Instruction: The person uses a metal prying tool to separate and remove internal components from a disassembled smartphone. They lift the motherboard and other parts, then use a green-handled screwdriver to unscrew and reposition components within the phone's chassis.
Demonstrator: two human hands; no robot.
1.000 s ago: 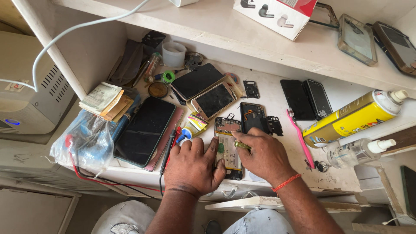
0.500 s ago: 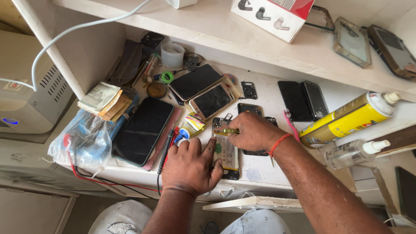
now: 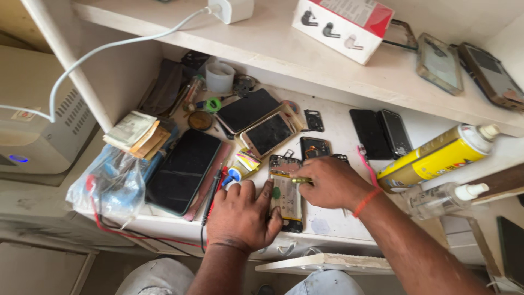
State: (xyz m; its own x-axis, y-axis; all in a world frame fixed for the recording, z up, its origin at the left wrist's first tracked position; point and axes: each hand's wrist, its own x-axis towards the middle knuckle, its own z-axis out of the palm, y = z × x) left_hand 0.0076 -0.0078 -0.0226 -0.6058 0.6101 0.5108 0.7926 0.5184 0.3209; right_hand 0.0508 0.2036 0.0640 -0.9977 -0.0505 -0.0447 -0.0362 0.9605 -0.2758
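My left hand (image 3: pixel 240 216) lies flat on the surface (image 3: pixel 338 218), its thumb against the edge of an opened phone (image 3: pixel 287 196) with its insides showing. My right hand (image 3: pixel 330 183) grips a thin yellow-handled tool (image 3: pixel 292 178) laid across the phone's upper part. Just left of the hands lie a large dark screen (image 3: pixel 184 169) and a clear plastic bag (image 3: pixel 112 180). To the right, a yellow spray can (image 3: pixel 436 158) lies on its side.
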